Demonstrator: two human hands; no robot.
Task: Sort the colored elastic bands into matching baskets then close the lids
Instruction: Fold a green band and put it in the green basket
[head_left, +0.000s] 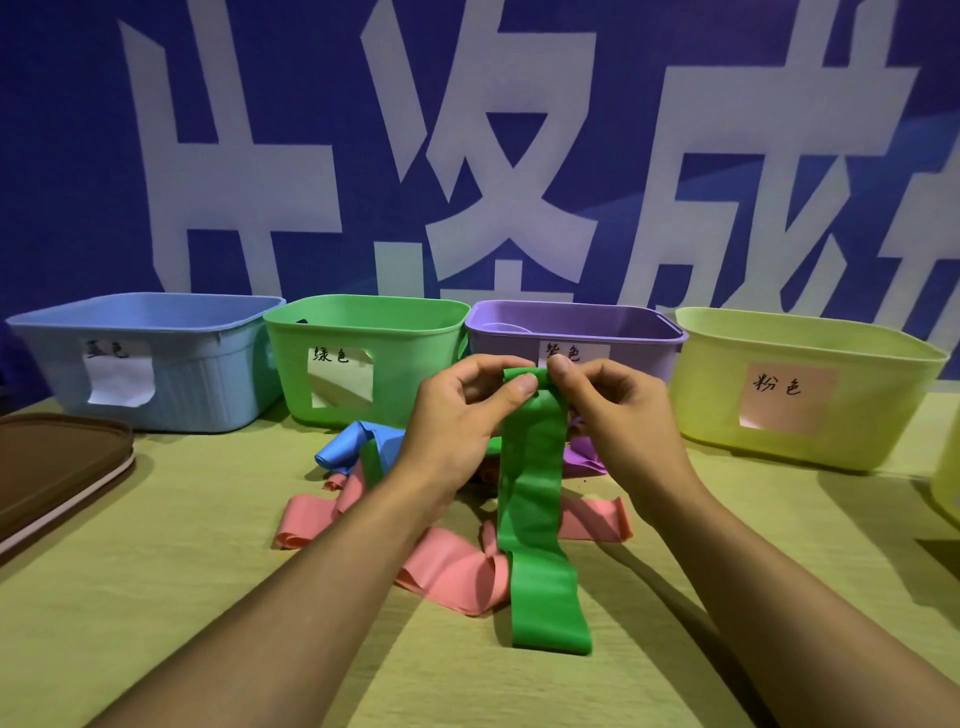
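A long green elastic band (532, 499) hangs from both my hands, its lower end lying on the table. My left hand (457, 421) and my right hand (618, 410) each pinch its top edge between thumb and fingers, in front of the purple basket (639, 343). Under my hands lies a pile of pink bands (452, 566), a blue band (343, 447) and a purple band (584, 457). Along the back stand a blue basket (208, 374), a green basket (415, 353), the purple one and a yellow-green basket (857, 410) with a pink label.
A stack of brown lids (57, 467) sits at the left edge of the table. A yellow-green object (948, 483) shows at the right edge. A blue wall with large white characters rises behind the baskets.
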